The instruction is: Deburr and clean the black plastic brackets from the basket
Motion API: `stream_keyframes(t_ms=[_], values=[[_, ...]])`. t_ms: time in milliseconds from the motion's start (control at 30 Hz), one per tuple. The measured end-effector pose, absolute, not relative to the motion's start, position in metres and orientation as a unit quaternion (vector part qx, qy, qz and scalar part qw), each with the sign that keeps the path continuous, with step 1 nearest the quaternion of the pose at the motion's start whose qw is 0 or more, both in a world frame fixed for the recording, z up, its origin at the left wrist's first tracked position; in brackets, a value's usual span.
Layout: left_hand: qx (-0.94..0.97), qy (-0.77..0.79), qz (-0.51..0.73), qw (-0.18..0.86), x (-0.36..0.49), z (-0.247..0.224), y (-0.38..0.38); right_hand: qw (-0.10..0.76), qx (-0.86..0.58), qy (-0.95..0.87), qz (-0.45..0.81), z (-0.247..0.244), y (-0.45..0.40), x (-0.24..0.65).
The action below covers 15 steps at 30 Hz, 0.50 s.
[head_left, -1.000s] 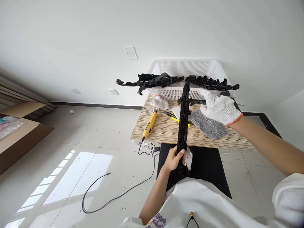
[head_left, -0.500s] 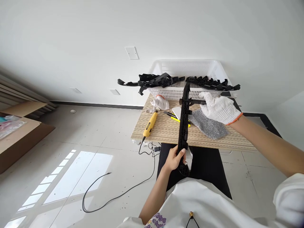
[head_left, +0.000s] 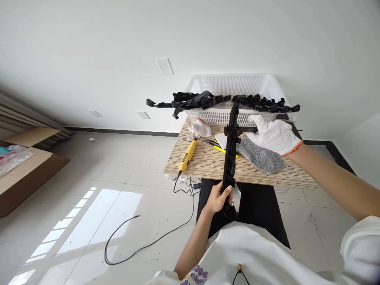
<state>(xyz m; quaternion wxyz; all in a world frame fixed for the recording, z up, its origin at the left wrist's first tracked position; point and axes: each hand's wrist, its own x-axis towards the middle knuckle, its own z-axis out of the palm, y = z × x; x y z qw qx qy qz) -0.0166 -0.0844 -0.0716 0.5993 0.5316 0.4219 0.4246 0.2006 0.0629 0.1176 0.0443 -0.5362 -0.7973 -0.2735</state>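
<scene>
**Striped wooden surface [head_left: 204, 166] against a white wall [head_left: 118, 47], black strip [head_left: 230, 158] held across its near edge**

Nearest, just below that edge, the bare left hand [head_left: 218, 198] is clamped around the strip's lower end; the strip reaches toward the far edge. Over the surface's right part, the gloved right hand [head_left: 274, 136] has thumb and fingers around a dark crosspiece [head_left: 248, 129] meeting the strip; whether they grip it, I cannot tell. Beneath lies a gray cloth [head_left: 263, 156]. A yellow tool [head_left: 188, 155] lies near the left edge. Beyond it, slim yellow and black tools [head_left: 219, 149] lie partly behind the strip, and a loose white glove [head_left: 201, 129] near the far left corner. A white basket [head_left: 213, 116] lines the far edge, black parts [head_left: 194, 102] across its front rim.
</scene>
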Motion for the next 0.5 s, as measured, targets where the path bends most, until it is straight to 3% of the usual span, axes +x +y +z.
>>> stream_keyframes(t_ms=[167, 267, 367, 500], values=[[0.515, 0.399, 0.44, 0.619, -0.017, -0.072, -0.084, 0.129, -0.549, -0.793, -0.231, 0.114, 0.056, 0.199], [0.512, 0.397, 0.443, 0.619, -0.017, -0.072, -0.084, 0.212, -0.561, -0.794, -0.095, 0.114, 0.042, 0.188], [0.519, 0.403, 0.436, 0.615, -0.017, -0.069, -0.084, 0.177, -0.575, -0.798, 0.033, 0.11, 0.031, 0.172], [0.534, 0.404, 0.427, 0.608, -0.017, -0.063, -0.082, 0.106, -0.575, -0.811, -0.01, 0.098, 0.036, 0.155]])
